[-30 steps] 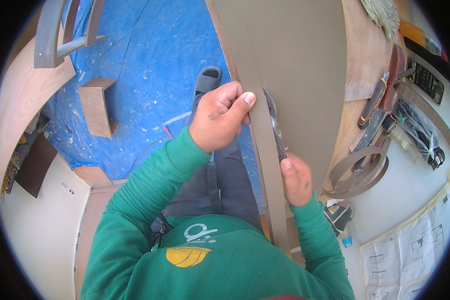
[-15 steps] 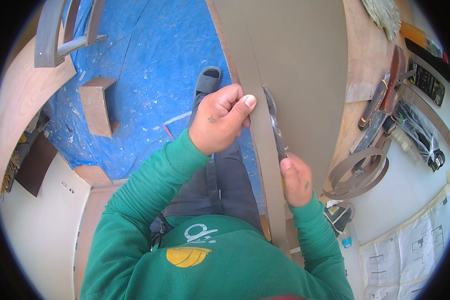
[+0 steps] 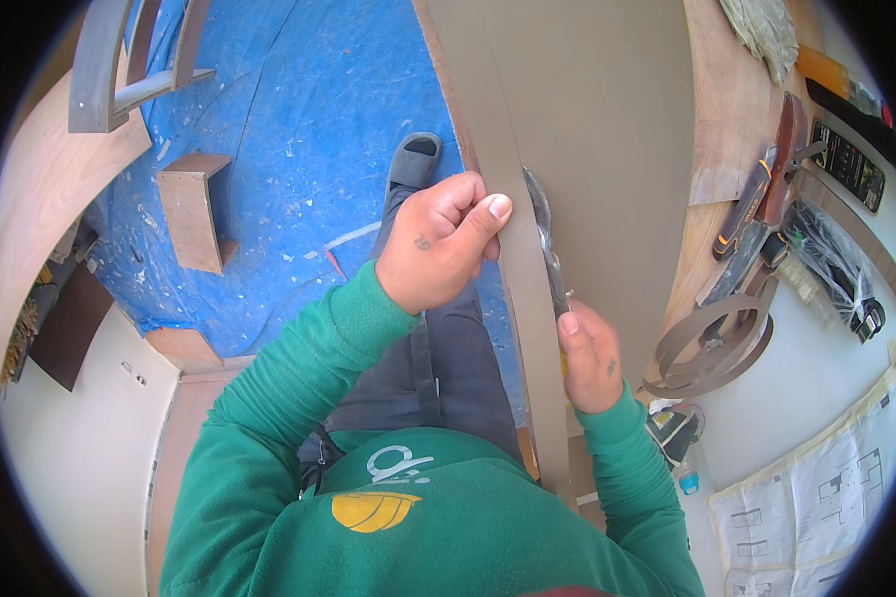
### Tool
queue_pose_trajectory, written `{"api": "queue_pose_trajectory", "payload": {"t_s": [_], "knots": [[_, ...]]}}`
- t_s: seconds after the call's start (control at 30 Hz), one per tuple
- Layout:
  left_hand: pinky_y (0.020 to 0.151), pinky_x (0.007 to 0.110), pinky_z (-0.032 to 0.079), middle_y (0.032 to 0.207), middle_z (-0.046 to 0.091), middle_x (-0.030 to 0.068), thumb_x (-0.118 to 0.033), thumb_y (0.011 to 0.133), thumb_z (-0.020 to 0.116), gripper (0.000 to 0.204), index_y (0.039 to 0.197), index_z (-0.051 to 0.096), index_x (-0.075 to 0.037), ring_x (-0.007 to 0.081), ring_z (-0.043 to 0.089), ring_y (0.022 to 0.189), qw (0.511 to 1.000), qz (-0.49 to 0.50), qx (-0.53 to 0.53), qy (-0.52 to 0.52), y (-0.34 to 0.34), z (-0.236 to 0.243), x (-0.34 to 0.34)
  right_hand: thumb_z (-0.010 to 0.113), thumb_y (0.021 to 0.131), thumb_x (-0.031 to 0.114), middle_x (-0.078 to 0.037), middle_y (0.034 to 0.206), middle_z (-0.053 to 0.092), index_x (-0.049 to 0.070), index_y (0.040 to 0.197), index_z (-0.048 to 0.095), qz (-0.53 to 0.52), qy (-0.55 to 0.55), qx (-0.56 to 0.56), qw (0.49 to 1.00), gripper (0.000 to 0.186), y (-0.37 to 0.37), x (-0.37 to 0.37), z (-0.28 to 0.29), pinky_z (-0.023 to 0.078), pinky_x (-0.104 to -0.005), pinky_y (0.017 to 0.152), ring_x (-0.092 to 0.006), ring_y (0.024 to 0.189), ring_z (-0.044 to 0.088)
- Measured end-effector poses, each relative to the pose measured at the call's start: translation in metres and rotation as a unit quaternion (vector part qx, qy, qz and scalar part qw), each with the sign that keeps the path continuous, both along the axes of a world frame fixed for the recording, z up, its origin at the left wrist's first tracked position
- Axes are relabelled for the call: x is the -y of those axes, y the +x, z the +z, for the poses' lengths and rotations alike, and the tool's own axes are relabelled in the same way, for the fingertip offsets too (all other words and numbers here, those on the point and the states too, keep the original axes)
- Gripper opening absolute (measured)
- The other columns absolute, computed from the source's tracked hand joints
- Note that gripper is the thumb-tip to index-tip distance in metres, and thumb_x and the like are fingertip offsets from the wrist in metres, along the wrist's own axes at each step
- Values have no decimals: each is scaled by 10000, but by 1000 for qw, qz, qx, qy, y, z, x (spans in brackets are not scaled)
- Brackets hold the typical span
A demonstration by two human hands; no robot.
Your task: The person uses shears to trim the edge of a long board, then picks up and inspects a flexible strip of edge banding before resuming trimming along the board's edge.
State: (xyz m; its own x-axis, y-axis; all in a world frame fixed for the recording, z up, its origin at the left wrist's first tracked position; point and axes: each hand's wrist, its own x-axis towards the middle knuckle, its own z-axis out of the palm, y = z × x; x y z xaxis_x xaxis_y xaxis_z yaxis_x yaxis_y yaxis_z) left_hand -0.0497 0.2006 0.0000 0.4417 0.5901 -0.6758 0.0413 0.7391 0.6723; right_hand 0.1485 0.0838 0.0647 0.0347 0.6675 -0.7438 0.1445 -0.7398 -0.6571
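A long grey-brown laminate sheet [image 3: 607,139] runs away from my body, with a narrow strip [image 3: 528,328] along its left side, split off by a slit and thin line. My left hand [image 3: 438,244] pinches the strip near mid-view, thumb on top and fingers curled. My right hand [image 3: 587,353] is closed on the handle of dark metal shears [image 3: 546,239], a bit of yellow showing at the grip. The blades lie in the slit, just right of my left thumb; their lower parts are hidden.
Blue sheeting [image 3: 269,99] covers the floor at left, holding a small plywood piece [image 3: 184,219]; curved wooden frames [image 3: 95,80] stand top left. At right lie hand tools [image 3: 742,204], coiled edging strips [image 3: 707,343] and paper drawings [image 3: 806,497]. My sandalled foot [image 3: 415,159] is beside the sheet.
The shears have crept a little farther up along the line, away from my body. My left thumb has shifted very slightly downward. The rest looks unchanged.
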Motion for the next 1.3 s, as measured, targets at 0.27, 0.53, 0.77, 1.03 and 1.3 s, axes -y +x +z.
{"api": "queue_pose_trajectory", "payload": {"t_s": [0.27,0.53,0.77,1.03,1.3], "knots": [[507,228,404,746,631,17,-309,1058,568,293,967,647,-42,47,513,579,1000,15,7,-4,1,0,2,509,1070,394,-21,726,467,-11,872,561,5,-1,11,1000,454,3,2,-1,389,-305,627,-116,699,415],[504,224,398,731,625,12,-316,1055,570,293,978,652,-45,42,497,563,1000,16,11,-8,0,0,4,504,1070,394,-15,727,450,-9,874,552,2,1,-2,1000,451,1,-7,0,380,-307,623,-113,695,399],[509,223,399,740,624,10,-313,1055,569,294,991,657,-39,40,498,569,1000,17,19,-13,0,2,3,509,1069,383,-8,722,458,-5,870,565,-8,5,2,1000,439,-1,-1,-2,381,-306,618,-109,694,405],[509,221,393,743,621,8,-302,1057,569,285,1020,660,-35,37,490,571,999,10,23,-30,-1,3,3,504,1071,386,-4,724,464,-8,890,580,9,9,1,1000,441,1,-10,0,383,-305,620,-110,693,403],[508,220,386,752,617,7,-303,1057,570,281,1017,657,-38,36,486,573,999,13,28,-28,-1,4,2,503,1072,394,5,721,450,-4,875,575,9,9,6,1000,450,0,-9,-1,372,-299,617,-107,690,391]]}}
